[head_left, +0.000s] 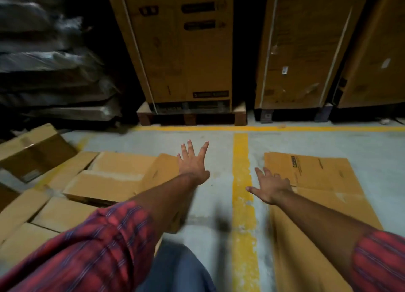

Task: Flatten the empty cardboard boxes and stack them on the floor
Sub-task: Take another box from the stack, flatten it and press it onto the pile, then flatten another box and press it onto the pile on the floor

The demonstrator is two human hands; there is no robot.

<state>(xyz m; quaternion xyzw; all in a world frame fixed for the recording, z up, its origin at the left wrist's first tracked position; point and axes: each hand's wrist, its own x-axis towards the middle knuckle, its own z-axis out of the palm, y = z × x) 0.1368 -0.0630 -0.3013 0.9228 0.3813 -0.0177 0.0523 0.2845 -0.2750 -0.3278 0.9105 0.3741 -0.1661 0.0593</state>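
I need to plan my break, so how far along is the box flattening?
Done: one flattened cardboard box lies right of the yellow floor line. In hand: nothing; left hand and right hand are open. Left: the unflattened boxes piled on the left.

We are in a warehouse. Tall brown boxes point(186, 50) stand on a wooden pallet point(190, 116), yellow lines point(243, 182) are painted on the grey floor point(210, 204), and dark wrapped bundles point(54, 72) are piled up at the left
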